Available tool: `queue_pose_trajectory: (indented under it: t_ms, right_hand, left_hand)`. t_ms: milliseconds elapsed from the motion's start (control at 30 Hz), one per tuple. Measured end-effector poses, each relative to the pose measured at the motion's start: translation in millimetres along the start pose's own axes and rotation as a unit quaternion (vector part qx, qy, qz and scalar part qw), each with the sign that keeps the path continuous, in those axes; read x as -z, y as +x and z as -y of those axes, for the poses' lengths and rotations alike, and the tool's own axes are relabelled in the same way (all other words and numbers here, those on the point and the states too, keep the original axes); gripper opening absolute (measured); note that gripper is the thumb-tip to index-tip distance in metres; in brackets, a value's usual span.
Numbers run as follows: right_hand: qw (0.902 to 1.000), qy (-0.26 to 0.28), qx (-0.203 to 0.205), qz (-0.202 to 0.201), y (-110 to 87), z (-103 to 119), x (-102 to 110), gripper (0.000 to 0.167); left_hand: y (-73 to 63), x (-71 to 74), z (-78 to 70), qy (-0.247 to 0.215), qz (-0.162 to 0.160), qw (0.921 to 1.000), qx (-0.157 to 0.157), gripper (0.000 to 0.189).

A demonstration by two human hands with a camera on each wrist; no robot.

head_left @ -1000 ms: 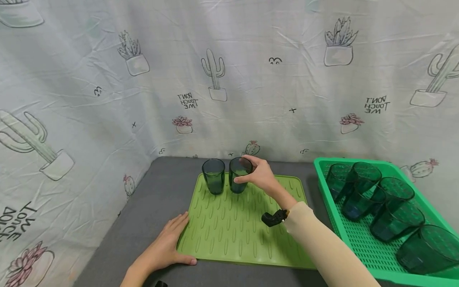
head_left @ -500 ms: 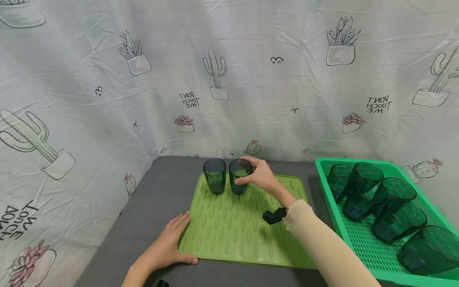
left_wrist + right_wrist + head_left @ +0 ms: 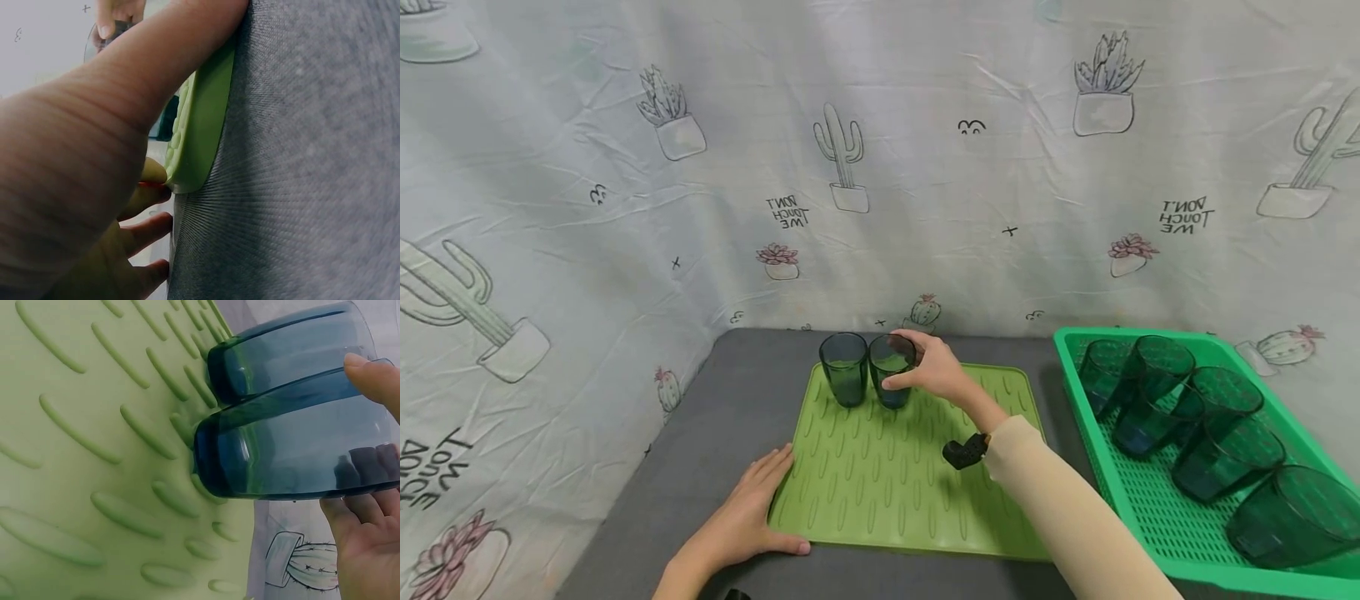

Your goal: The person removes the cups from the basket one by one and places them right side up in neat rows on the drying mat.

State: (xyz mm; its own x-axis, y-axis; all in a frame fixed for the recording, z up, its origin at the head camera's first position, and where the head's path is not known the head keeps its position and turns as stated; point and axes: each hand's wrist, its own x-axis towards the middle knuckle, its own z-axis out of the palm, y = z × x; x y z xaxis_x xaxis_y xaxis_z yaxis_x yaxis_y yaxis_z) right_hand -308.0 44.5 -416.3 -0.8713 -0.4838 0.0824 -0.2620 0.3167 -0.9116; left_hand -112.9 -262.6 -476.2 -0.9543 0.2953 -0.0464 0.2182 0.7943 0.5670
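On the ribbed green mat (image 3: 880, 492), my right hand (image 3: 938, 368) grips a dark blue-green drinking glass (image 3: 287, 447) near its rim, thumb on the near side and fingers on the far side. The glass stands upright at the mat's back edge. Close against its left side is a second drinking glass (image 3: 844, 377) of the same kind, overlapping it in the right wrist view. At the mat's front left corner rests my left hand (image 3: 741, 512), its fingers extended along the left edge and its thumb by the front edge. The left wrist view shows those fingers (image 3: 150, 231) low against the grey surface.
To the right stands a green perforated plastic basket (image 3: 1086, 429) with several more drinking glasses (image 3: 1228, 458) inside. A grey cloth (image 3: 700, 442) covers the table. Behind and to the left hangs a pale curtain (image 3: 925, 167) printed with cacti.
My right hand has shifted the gripped glass slightly left, narrowing the gap to the other glass. My left hand stays at the mat's corner.
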Motion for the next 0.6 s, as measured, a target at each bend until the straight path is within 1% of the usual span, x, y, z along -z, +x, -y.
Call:
queue_pose_trajectory:
  t_ms: [267,600]
  right_hand:
    - [0.9998,0.016,-0.006,-0.004,1.3,-2.9,0.6,0.087]
    - [0.9994,0.036,0.003,-0.001,0.3,-5.1,0.9,0.085]
  left_hand:
    - [0.8,-1.0,1.9,0.001,-0.007,1.0,0.001,0.127]
    - [1.4,-3.0,1.8,0.004,-0.013,0.9999,0.0,0.128]
